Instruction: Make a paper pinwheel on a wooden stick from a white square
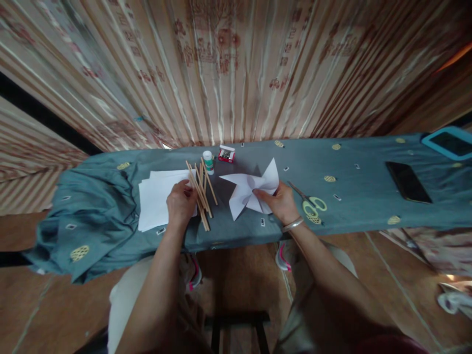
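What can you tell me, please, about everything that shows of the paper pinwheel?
The paper pinwheel looks plain white, with pointed blades splayed outward and folds gathered toward the middle. The right hand grips its right side, thumb on top near the centre. It is between the wooden sticks and the scissors, over the grey-green cloth; whether it touches the cloth is unclear, and no fastening can be made out at its middle.

This looks like a room in a home: a patterned curtain hangs behind a narrow worktop draped in printed green cloth, above a brown tiled floor.
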